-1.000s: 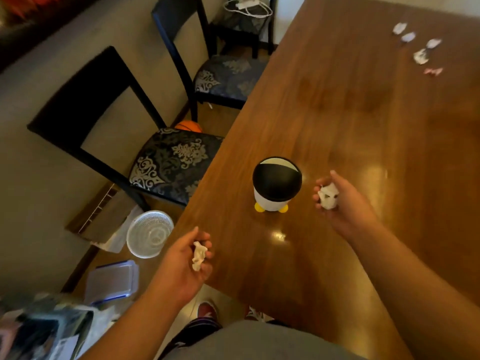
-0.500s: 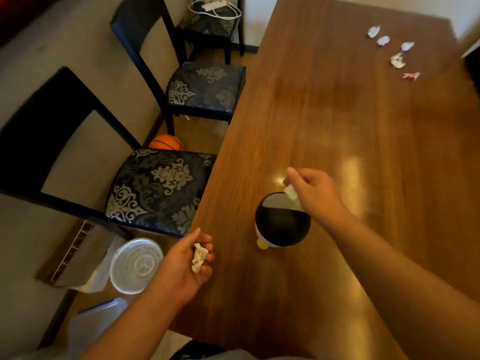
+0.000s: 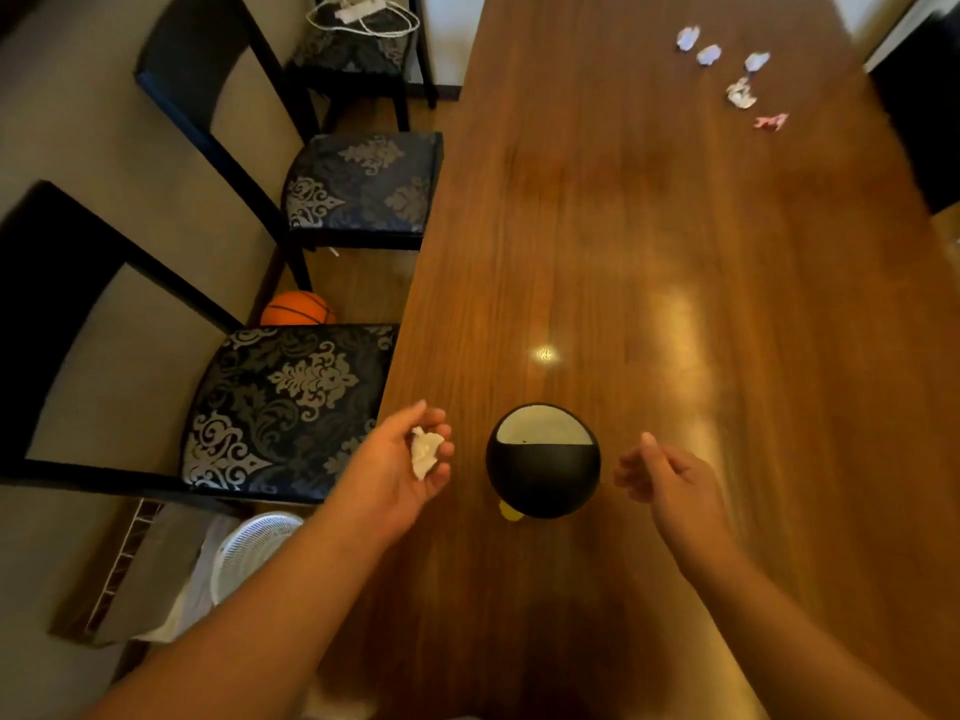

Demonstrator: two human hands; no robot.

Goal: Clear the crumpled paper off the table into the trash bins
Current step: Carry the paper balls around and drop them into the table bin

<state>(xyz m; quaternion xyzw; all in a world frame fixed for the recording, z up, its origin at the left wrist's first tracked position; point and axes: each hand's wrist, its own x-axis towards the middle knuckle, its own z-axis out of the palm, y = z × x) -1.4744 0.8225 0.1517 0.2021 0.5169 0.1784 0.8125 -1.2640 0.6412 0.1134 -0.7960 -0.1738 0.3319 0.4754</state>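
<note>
**Bin** (image 3: 543, 470): round, with a black lid. It is standing on the table (image 3: 675, 304) near the front edge, between the two hands. Its pale opening is showing on the far half of the lid, facing away from the person.

**Left hand** (image 3: 400, 472): it is lying palm-up just left of the bin, level with it and not touching it. The fingers are curling round a white wad (image 3: 426, 452) and holding it in the palm.

**Right hand** (image 3: 675, 478): it is hovering just right of the bin, apart from it. The fingers are curling loosely, and nothing is showing in them.

**Scraps** (image 3: 742, 93): five small pieces, four white and one pink. They are lying in a cluster toward the table's far right corner, well apart from the bin and both hands.

**Key relation**: the opening is lying to the right of the wad and a little farther off. The left hand is probably needing a short move rightward and forward over the lid before letting go. The right hand is sitting on the scraps' side, so it is likely the better one for the next fetch.

**Off the table**: two chairs (image 3: 291, 402) are standing along its left edge, and a basketball (image 3: 296, 309) is lying on the floor between them.
</note>
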